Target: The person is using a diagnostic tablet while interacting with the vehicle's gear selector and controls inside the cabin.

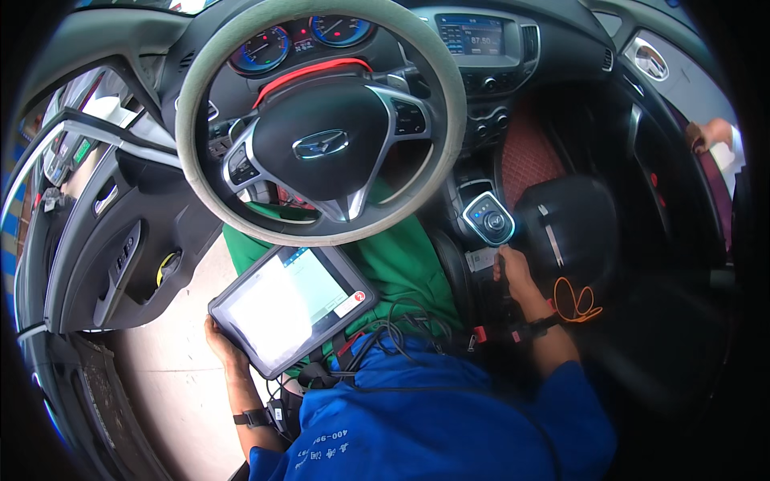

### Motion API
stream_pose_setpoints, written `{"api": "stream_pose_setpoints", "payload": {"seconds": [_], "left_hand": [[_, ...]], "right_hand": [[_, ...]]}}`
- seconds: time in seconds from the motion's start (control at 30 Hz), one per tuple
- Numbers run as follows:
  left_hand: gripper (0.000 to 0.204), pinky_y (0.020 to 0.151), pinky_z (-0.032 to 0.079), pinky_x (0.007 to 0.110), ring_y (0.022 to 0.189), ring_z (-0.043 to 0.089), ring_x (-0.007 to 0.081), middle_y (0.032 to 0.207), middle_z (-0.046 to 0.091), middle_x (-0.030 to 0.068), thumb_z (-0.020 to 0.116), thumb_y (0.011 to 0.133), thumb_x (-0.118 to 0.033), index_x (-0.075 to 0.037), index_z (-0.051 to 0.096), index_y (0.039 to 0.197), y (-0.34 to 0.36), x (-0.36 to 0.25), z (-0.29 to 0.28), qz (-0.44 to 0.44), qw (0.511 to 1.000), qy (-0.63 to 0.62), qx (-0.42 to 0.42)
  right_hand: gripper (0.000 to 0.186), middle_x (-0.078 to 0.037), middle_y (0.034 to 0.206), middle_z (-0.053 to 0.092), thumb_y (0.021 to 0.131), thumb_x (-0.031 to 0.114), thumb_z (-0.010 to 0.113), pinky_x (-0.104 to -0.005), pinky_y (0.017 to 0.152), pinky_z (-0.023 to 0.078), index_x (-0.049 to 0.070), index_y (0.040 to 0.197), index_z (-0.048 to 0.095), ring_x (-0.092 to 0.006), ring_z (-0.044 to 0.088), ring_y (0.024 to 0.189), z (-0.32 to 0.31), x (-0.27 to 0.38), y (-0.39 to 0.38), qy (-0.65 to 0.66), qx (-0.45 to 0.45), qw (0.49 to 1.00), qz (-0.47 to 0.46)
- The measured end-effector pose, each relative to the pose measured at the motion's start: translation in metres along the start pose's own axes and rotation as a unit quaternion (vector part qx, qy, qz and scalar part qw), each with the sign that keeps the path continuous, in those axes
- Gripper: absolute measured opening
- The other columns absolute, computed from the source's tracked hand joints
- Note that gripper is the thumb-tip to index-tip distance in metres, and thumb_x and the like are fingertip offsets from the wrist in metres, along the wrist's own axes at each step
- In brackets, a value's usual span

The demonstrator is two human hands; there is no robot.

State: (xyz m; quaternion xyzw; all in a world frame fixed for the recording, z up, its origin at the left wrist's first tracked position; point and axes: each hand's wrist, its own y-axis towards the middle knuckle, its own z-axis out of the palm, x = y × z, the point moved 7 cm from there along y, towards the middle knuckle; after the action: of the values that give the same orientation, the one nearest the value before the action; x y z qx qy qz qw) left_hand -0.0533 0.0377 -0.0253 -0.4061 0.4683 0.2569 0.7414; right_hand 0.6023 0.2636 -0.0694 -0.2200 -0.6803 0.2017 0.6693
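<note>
My left hand [224, 345] grips the lower left edge of a thick black-framed tablet [289, 309], which rests tilted over my lap with its screen lit. Glare washes out much of the screen, and a red round sticker sits at one corner. To the right, between the seats, my right hand [517, 272] is closed around a dark upright handle, the parking brake lever [504, 287], mostly hidden by the fingers. Just ahead of that hand is the lit gear selector [490, 220]. Black cables [393, 333] lie bundled across my lap beside the tablet.
The steering wheel [321, 144] stands close above the tablet. On the left, the driver's door [120, 232] is open. A black seat [565, 224] and an orange looped cord [576, 301] are at the right. Another person's hand [710, 135] shows outside the far-right door.
</note>
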Motion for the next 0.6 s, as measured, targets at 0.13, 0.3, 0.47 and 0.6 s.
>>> {"api": "stream_pose_setpoints", "payload": {"seconds": [0.13,0.3,0.47,0.6], "left_hand": [[0.045,0.094,0.046,0.032,0.099,0.063,0.0173,0.107,0.068,0.0050,0.044,0.104,-0.043,-0.004,0.066,0.112,0.002,-0.003,-0.004,0.002,1.000,0.004,0.010],[0.049,0.097,0.045,0.034,0.101,0.062,0.0186,0.109,0.068,0.0074,0.040,0.105,-0.043,-0.002,0.065,0.115,0.000,-0.008,0.003,-0.001,1.000,-0.012,0.009],[0.052,0.098,0.045,0.035,0.103,0.062,0.0198,0.112,0.068,0.0089,0.038,0.105,-0.045,-0.002,0.064,0.117,0.001,-0.005,0.002,-0.007,1.000,-0.005,0.026],[0.055,0.098,0.046,0.035,0.104,0.062,0.0205,0.113,0.068,0.0093,0.038,0.104,-0.049,-0.002,0.063,0.120,-0.003,-0.008,0.008,-0.015,0.999,0.012,0.033]], "right_hand": [[0.030,-0.004,0.066,0.051,0.100,0.026,0.048,-0.0310,0.056,0.043,0.005,0.080,0.055,-0.0157,0.050,0.057,0.006,0.003,-0.005,0.020,-0.019,1.000,-0.010],[0.032,-0.005,0.067,0.052,0.101,0.029,0.048,-0.0317,0.059,0.045,0.005,0.081,0.054,-0.0175,0.052,0.059,0.007,0.001,-0.004,0.003,-0.012,1.000,-0.023],[0.029,-0.005,0.065,0.051,0.099,0.025,0.049,-0.0311,0.054,0.043,0.005,0.079,0.053,-0.0162,0.050,0.054,0.007,0.004,-0.004,0.017,-0.029,0.999,-0.027],[0.029,-0.004,0.063,0.050,0.098,0.026,0.050,-0.0310,0.052,0.042,0.006,0.077,0.053,-0.0162,0.049,0.052,0.007,0.007,-0.005,0.021,-0.057,0.998,-0.021]]}}
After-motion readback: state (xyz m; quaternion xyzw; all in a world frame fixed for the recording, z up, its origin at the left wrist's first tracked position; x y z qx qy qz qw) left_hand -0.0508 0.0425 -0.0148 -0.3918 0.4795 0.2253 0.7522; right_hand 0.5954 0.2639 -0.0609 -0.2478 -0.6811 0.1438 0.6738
